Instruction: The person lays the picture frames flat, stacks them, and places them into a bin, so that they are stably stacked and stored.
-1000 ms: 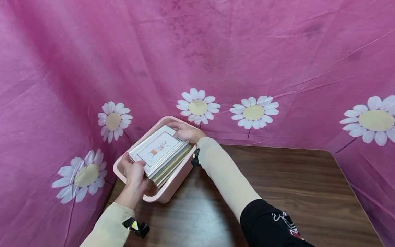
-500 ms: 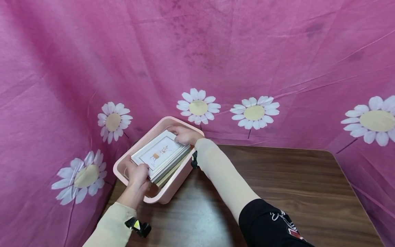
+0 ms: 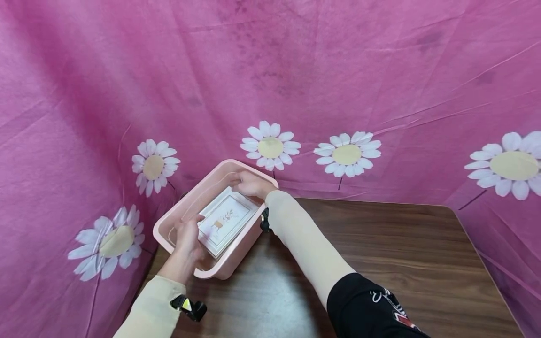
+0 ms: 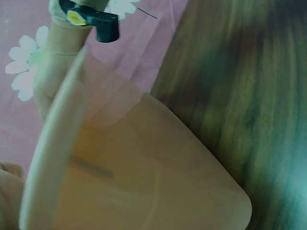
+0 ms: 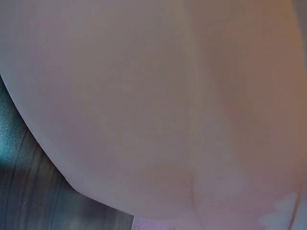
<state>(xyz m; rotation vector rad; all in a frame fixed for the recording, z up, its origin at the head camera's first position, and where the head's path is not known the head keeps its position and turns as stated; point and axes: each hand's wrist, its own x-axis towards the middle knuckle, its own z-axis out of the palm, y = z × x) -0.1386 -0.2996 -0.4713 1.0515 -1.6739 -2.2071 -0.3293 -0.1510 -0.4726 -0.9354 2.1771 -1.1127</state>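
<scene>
A white picture frame (image 3: 226, 220) with a small plant print lies face up, low inside a pink plastic bin (image 3: 243, 256). What lies beneath it is mostly hidden. My left hand (image 3: 186, 239) reaches over the near left rim, its thumb beside the picture frame's left edge. At the far end my right hand (image 3: 251, 184) dips into the bin, fingers loosely bent by the frame's upper corner. Neither thumb lies over the picture frame. In the left wrist view, the right hand (image 4: 53, 79) shows behind the bin's pale rim. The right wrist view is mostly bin wall (image 5: 120, 110).
The bin stands at the left end of a brown wood table (image 3: 389, 253), close to the cloth. A pink cloth (image 3: 338, 70) with printed white daisies hangs behind and to the left. Each wrist carries a small black camera (image 3: 190, 307).
The white picture frame and the stack under it have gone down into the bin and shifted right. Both hands, which held it by its ends, have come off its top.
</scene>
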